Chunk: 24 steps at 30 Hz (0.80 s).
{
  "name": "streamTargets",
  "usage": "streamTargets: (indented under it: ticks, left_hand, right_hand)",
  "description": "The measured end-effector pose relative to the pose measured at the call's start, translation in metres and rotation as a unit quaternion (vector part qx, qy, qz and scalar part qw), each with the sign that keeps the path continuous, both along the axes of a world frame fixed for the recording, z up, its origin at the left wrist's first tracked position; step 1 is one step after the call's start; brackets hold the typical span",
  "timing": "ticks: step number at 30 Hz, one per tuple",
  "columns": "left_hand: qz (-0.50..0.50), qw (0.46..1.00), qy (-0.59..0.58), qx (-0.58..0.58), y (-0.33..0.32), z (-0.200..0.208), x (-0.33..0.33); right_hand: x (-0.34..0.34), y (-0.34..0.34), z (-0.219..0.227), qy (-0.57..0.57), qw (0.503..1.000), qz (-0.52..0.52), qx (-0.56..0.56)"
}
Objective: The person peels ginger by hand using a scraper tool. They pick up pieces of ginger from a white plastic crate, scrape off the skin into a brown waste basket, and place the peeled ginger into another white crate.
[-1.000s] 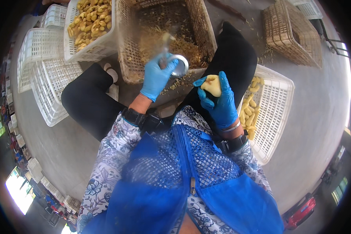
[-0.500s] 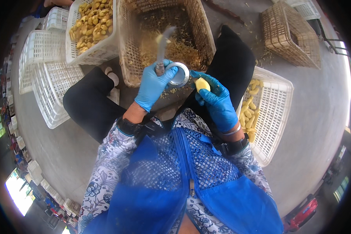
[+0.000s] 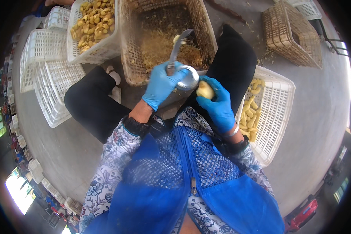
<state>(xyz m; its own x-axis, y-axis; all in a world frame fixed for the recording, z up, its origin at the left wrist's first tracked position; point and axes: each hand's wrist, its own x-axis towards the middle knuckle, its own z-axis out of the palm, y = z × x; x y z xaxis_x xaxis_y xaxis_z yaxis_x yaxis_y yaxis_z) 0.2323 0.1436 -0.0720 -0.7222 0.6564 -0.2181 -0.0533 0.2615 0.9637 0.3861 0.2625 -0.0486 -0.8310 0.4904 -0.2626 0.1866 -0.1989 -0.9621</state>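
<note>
My left hand [image 3: 162, 85], in a light blue glove, is closed around the handle of a curved-blade knife [image 3: 178, 50], its blade pointing up and away. A pale slice [image 3: 176, 38] clings near the blade's tip. At the thumb of that hand sits a shiny metal ring [image 3: 195, 79], blurred; how it is held is unclear. My right hand [image 3: 219, 105], gloved in darker blue, closes around a peeled pale-yellow piece of produce [image 3: 205, 90], just right of the ring. Whether ring and piece touch cannot be told.
A stained crate [image 3: 130, 74] with peelings stands ahead between my knees. Left of it, a white crate [image 3: 76, 57] holds yellow-brown pieces, near stacked white crates [image 3: 52, 97]. By my right leg, a white crate [image 3: 275, 113] holds pale pieces. Another stained crate [image 3: 300, 50] stands far right.
My left hand has moved right with the knife and ring, closer to my right hand. The knife blade leans further right. The pale-yellow piece has turned in my right hand.
</note>
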Motion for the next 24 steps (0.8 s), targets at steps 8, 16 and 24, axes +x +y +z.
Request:
streamTargets:
  ticks: [8,16,24]
  left_hand:
    - [0.037,0.995,0.094,-0.016,-0.015,-0.002,-0.01]
    - [-0.18,0.856,0.477,-0.08,-0.005,0.028,0.012]
    - [-0.167,0.818,0.545,-0.076,0.0,0.02,0.014]
  right_hand:
    - [-0.006,0.006,0.022,0.053,0.996,-0.01,-0.076]
    - [-0.008,0.006,0.034,0.031,0.991,-0.056,-0.114]
    - [-0.005,0.006,0.032,0.039,0.989,-0.048,-0.136]
